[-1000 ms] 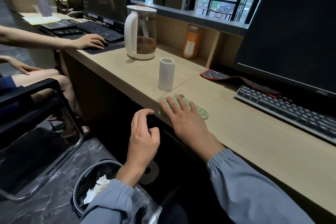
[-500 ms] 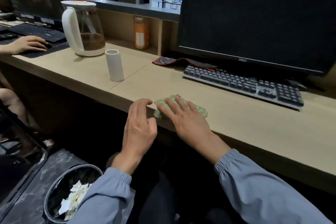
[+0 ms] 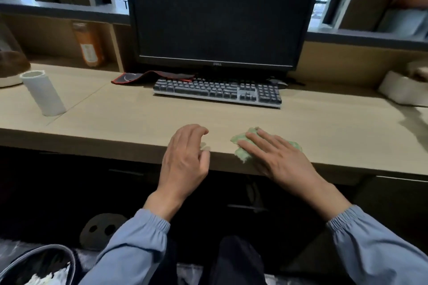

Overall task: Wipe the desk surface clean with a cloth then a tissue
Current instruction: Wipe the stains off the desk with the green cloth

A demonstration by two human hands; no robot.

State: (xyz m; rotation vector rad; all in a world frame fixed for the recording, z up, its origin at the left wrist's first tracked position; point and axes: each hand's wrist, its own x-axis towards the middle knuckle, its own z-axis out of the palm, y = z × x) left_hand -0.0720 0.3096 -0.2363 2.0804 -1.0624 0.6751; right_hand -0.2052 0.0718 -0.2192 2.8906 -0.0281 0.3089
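Your right hand point(image 3: 278, 159) lies flat on the green cloth point(image 3: 242, 146), fingers straight and slightly spread, pressing it to the desk point(image 3: 115, 118) at the front edge (a corner hangs over the lip). Your left hand point(image 3: 185, 152) sits just beside it, fingers loosely curled and holding nothing; whether it touches the edge is hard to tell. The tissue roll point(image 3: 42, 93) stands upright at far left.

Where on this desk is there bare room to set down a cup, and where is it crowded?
Bare: the wide strip of desk between the white roll, the keyboard and the left hand; also the stretch right of the cloth under the right hand, before the white object. Crowded: behind the keyboard, under the monitor, where the red mat lies.
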